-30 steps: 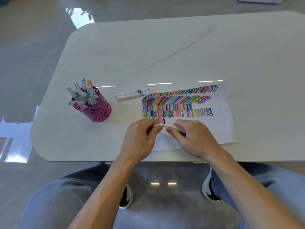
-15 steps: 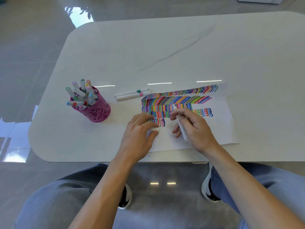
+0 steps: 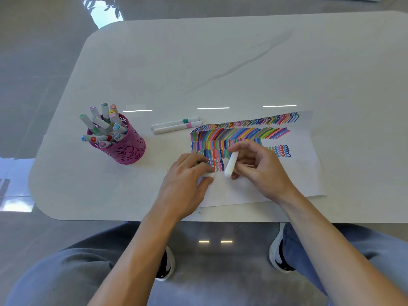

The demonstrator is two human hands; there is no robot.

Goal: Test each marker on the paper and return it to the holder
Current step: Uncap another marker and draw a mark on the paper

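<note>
**Head view.** Within the last second the two hands, which had been drawn together over one marker, have been parted. The marker (image 3: 230,164) is now held in the right hand (image 3: 262,171). It is pinched between the thumb and curled fingers (image 3: 245,146) and tilted, with its white rear end turned toward the person. Its tip is hidden beneath those fingers, so contact with the paper (image 3: 298,173) cannot be confirmed.

A small white piece, taken to be the cap (image 3: 208,174), is gripped between the thumb and bent fingers of the left hand (image 3: 185,184), which is rested on the sheet's near left part. The latest squiggles are seen just between the two sets of fingertips.

The test stroke is judged to be the step in hand; recapping and return are not yet done. The holder (image 3: 125,149) is found well to the left of the left fingers. Two loose markers (image 3: 176,125) are left lying beyond them on the table (image 3: 220,62).
</note>
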